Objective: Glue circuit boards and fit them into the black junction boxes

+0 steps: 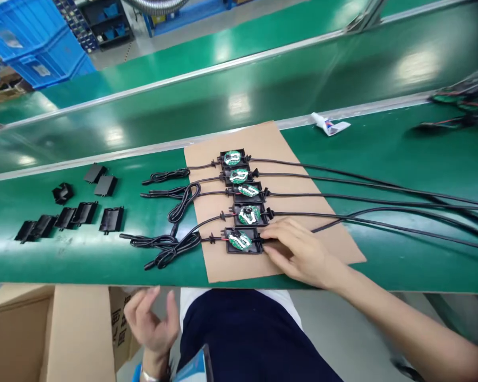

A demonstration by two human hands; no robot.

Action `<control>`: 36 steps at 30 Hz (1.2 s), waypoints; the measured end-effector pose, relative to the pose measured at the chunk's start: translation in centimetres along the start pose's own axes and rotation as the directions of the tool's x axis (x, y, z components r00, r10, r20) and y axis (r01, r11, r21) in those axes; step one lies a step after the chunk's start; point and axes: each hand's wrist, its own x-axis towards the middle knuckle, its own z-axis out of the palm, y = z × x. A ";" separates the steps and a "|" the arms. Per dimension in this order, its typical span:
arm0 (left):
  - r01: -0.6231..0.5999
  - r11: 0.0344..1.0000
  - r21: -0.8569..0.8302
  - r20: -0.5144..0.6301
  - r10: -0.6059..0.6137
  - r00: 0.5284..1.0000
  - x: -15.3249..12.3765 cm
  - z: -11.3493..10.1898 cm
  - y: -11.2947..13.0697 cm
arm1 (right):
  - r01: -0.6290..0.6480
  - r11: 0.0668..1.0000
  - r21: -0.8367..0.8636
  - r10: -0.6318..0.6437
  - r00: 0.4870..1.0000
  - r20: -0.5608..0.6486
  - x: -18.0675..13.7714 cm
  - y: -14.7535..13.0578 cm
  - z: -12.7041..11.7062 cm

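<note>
Several black plastic cases, each with a green circuit board in it, lie in a column on a brown cardboard sheet point(223, 268). At the nearest case point(245, 249), my right hand point(297, 249) pinches the black cable point(322, 228) where it enters the right end; the fingers partly hide that spot. The green board point(239, 240) in this case carries a white, curved strip. Thin black leads leave the cases on the left, ending in bundled cables point(165, 246). Below the table edge, my left hand point(151, 321) is held up with fingers apart and nothing in it.
Loose black case halves point(111, 218) lie at the left of the green table point(143, 159). A white tube point(329, 124) rests near the back rail. An open carton point(82, 329) stands at lower left; blue crates point(35, 42) are beyond. Long cables run off right.
</note>
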 end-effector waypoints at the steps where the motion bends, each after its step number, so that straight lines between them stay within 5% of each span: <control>1: -0.001 0.998 0.070 -0.038 0.003 0.999 0.8 0.0 0.5 | -0.009 1.000 0.007 0.009 1.000 -0.005 -0.2 0.1 0.2; 8: -0.250 0.950 0.187 0.313 0.184 0.932 9.4 -0.8 -0.5 | 0.000 0.999 0.053 0.002 0.999 -0.033 -1.1 0.8 0.9; 14: -0.391 0.879 0.271 0.252 0.328 0.911 14.0 -1.7 0.0 | 0.014 0.998 0.058 -0.012 1.000 -0.027 -1.4 1.1 1.1; 17: -0.381 0.902 0.203 0.209 0.341 0.917 13.9 0.1 1.7 | -0.006 0.999 0.044 0.007 1.000 -0.020 -1.3 1.0 0.8; 20: -0.411 0.911 -0.029 0.373 0.391 0.841 12.7 2.7 3.7 | -0.023 0.999 0.028 0.023 1.000 -0.018 -1.0 0.7 0.6; 23: -0.420 0.905 -0.068 0.448 0.404 0.798 11.9 4.4 4.8 | 0.008 1.000 0.015 -0.007 0.999 -0.043 -0.9 0.7 0.5; 27: -0.436 0.890 -0.136 0.349 0.454 0.819 12.2 4.1 5.2 | 0.006 0.999 0.052 -0.003 0.998 -0.060 -1.3 0.8 -0.1; 36: -0.372 0.905 -0.207 0.409 0.425 0.807 12.2 3.4 7.5 | 0.108 0.994 0.032 -0.112 0.979 0.168 -0.8 -0.5 -4.0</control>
